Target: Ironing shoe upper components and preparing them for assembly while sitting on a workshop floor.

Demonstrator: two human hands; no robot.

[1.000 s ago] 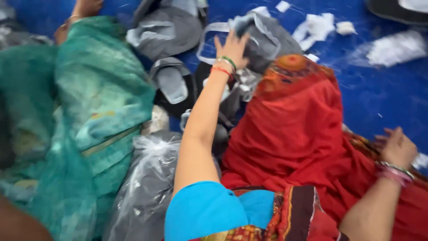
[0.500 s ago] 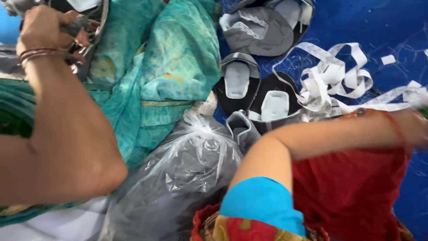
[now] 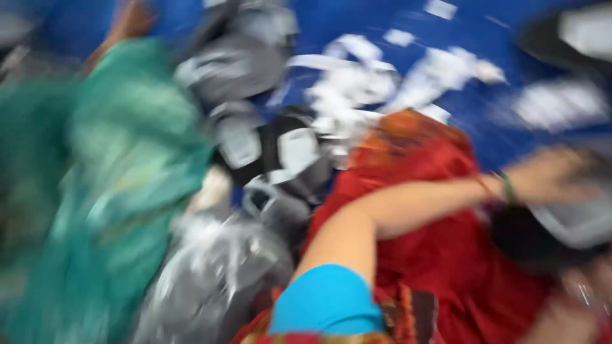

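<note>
The picture is badly blurred by motion. My left arm, in a blue sleeve, reaches across my red cloth (image 3: 446, 255) to the right. My left hand (image 3: 554, 177), with a green bangle at the wrist, is over a grey and black shoe part (image 3: 574, 223); whether it grips the part is unclear. My right hand (image 3: 567, 312) shows only as a blur at the lower right corner, just below that part. More grey and black shoe parts (image 3: 280, 153) lie in a heap at the middle.
A person in green cloth (image 3: 121, 191) sits at the left, one hand (image 3: 131, 19) at the top. A clear plastic bag (image 3: 210, 280) of grey pieces lies in front. White strips (image 3: 382, 89) litter the blue sheet (image 3: 484, 44).
The view has swung back to the right. My left arm has stretched farther right, over the red cloth, to the shoe part at the right edge. The other person's near arm is out of view.
</note>
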